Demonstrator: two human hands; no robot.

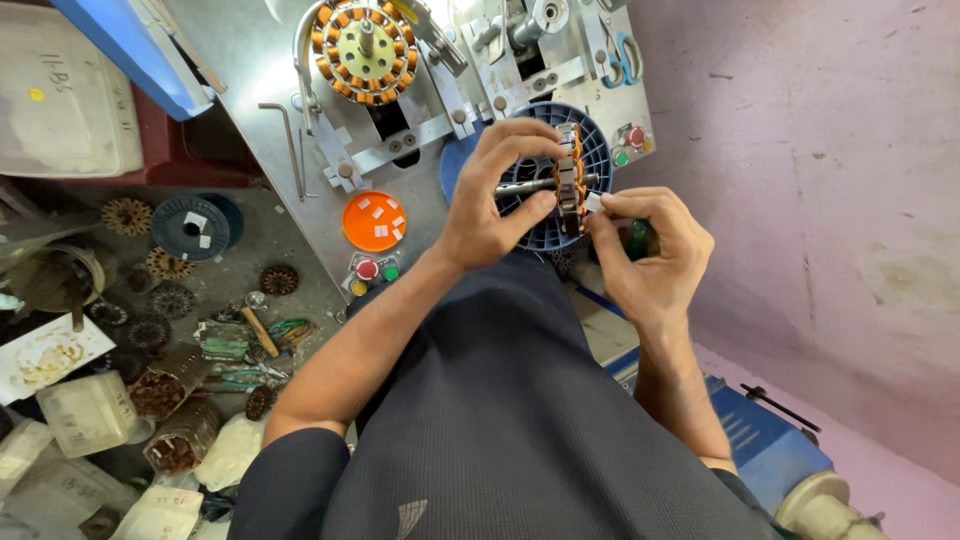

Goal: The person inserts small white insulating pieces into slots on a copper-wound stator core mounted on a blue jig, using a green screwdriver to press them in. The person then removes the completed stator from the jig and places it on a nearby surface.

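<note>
Copper-wound stator [570, 180] stands on edge above the blue fan guard [600, 150], its steel shaft [522, 186] pointing left, long axis level. Left hand [490, 205] curls round shaft and stator in a closed grip; right hand [650, 245], fingers bent, pinches a white slip [594, 202] at the stator's rim.

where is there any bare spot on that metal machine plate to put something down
Bare metal plate between the blue bin and the mounted stator. Crowded: the floor pile at left and around both hands, left hand and right hand.

Clear plastic packages [88, 412] lie bottom left, and small white labels [381, 222] dot an orange disc [357, 232].
</note>
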